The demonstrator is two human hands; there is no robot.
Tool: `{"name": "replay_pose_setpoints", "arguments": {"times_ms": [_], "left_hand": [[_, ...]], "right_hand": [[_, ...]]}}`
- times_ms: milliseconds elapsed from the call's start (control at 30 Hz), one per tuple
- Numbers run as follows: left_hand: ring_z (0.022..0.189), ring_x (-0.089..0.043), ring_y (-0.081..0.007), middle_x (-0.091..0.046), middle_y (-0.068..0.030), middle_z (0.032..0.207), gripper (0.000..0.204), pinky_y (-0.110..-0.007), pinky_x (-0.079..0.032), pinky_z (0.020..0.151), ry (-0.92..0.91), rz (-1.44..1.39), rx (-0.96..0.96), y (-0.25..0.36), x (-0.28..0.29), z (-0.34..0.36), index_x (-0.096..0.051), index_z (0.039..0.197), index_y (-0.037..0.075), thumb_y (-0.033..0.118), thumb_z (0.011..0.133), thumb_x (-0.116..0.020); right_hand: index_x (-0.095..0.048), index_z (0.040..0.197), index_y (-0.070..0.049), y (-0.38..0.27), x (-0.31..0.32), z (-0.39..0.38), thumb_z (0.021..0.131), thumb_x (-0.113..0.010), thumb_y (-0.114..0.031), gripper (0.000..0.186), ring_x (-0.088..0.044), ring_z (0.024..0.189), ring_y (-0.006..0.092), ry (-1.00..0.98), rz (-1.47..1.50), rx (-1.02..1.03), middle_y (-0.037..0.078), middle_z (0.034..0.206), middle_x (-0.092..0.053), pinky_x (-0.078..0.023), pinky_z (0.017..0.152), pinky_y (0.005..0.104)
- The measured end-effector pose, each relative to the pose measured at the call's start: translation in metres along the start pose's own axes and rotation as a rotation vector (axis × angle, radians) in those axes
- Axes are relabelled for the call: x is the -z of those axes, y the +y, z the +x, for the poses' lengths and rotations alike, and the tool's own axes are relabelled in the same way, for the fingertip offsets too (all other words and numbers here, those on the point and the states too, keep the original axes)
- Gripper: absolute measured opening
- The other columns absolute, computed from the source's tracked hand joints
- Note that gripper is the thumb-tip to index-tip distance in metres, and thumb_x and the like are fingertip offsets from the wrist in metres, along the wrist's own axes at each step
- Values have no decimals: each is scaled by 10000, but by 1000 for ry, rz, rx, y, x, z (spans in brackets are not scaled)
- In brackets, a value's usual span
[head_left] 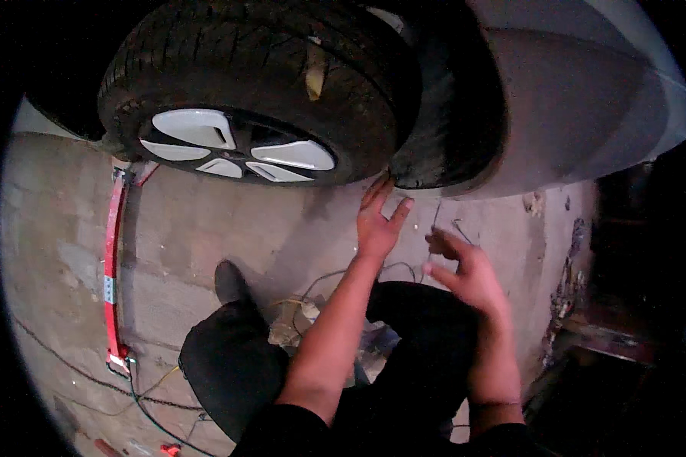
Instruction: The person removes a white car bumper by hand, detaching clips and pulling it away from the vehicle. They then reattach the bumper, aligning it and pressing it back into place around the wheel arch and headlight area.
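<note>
A car wheel point(274, 137) with a black tyre and white-and-black spokes fills the upper left, under the dark wheel arch. A pale strip point(315, 72) sits on its tread. My left hand point(381, 221) reaches up to the lower edge between the tyre and the wheel arch liner point(442, 152). Its thumb stands away from the stretched fingers, and I see nothing in it; whether the fingertips touch the edge is unclear. To its right, my right hand point(469, 274) is raised, slightly blurred, thumb and fingers apart, holding nothing visible. Thin dark wire-like pieces point(462, 228) show beside it.
A long red jack handle point(111, 259) lies on the concrete floor at left. Cables point(149, 407) and a hose run across the lower left. Crumpled material point(286, 327) lies between my legs. The car's bumper point(572, 114) overhangs at right, with dark clutter point(564, 297) below it.
</note>
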State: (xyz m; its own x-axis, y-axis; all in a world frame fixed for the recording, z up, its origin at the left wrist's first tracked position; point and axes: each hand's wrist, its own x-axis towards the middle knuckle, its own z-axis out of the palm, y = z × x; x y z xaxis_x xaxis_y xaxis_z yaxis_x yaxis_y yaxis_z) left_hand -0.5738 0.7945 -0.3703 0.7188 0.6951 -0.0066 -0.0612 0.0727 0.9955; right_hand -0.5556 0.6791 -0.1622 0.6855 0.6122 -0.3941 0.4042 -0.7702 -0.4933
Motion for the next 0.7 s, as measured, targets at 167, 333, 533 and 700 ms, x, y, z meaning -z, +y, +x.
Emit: {"name": "replay_pose_setpoints", "arguments": {"times_ms": [167, 333, 533, 700], "left_hand": [[1363, -458, -415, -431, -270, 1514, 620, -446, -323, 1164, 15, -105, -364, 71, -5, -4, -453, 1452, -66, 300, 970, -585], [1240, -559, -357, -564, -261, 1364, 527, -410, -401, 1076, 114, -395, -345, 157, -16, -19, -476, 1423, -88, 239, 1012, -518], [923, -620, -181, -705, -114, 1055, 365, -333, -494, 859, -30, 99, -151, 129, 10, -7, -639, 1245, -32, 235, 996, -621], [862, -572, -114, -697, -47, 951, 275, -290, -485, 827, -160, 42, -119, 175, 30, 15, -683, 1121, -40, 196, 983, -651]], "right_hand": [[-617, 1251, 5, 4, 1, -22, 861, -766, -357, 553, -680, 1050, 399, -245, 82, -1, 227, 1116, -709, -537, 903, 446], [-626, 1214, -8, 21, 3, -22, 873, -731, -378, 514, -674, 998, 419, -182, -1, 200, 245, 1059, -706, -541, 855, 478], [-628, 1237, -21, 33, -7, -21, 879, -708, -439, 556, -671, 1008, 423, -146, 41, 211, 220, 1063, -720, -531, 865, 498], [-638, 1181, -16, 28, -16, -25, 879, -712, -444, 528, -682, 993, 395, -92, -72, 272, 210, 1033, -721, -541, 838, 486]]}}
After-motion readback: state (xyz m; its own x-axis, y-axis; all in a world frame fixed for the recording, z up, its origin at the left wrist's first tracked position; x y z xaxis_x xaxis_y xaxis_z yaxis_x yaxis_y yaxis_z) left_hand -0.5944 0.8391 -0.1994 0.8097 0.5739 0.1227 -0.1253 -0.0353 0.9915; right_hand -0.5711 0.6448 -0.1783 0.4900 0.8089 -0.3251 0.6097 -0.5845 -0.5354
